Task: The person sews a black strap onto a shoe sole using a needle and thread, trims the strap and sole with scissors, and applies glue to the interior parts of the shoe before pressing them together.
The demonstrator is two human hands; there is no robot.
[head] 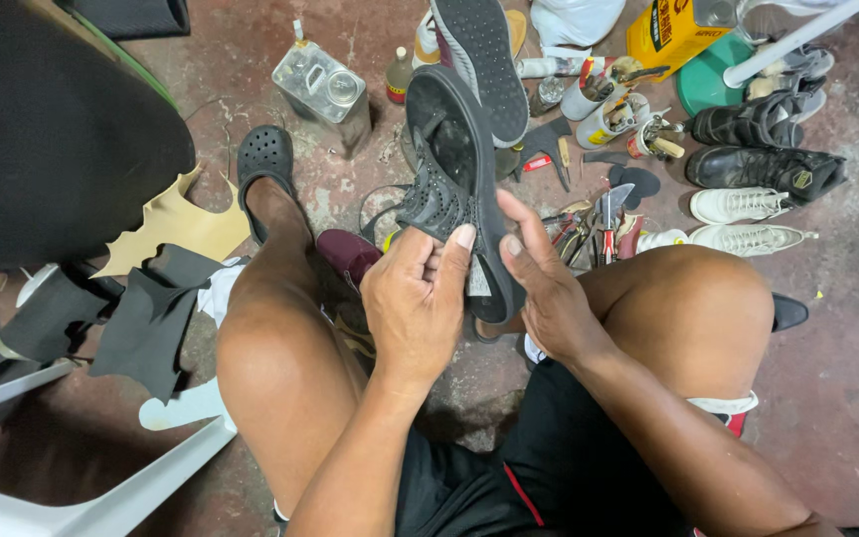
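You hold a dark grey perforated slip-on shoe with a black rubber sole (pixel 449 184) between your knees, raised in front of you. Its long axis runs up and away from you, heel end down at your hands and toe end high near the cluttered pots. The sole edge faces your right, the upper your left.

Your left hand (pixel 418 298) grips the upper from the left, thumb pressed across its side. Your right hand (pixel 539 283) clasps the sole edge from the right, thumb lying along it. Both hands are closed on the shoe at the heel end, about equally near.

A second shoe with a dotted grey sole (pixel 484 55) stands just behind it; whether the two touch is hard to tell. The heel is hidden behind your fingers, and the split between sole and upper, if any, probably lies in shadow.
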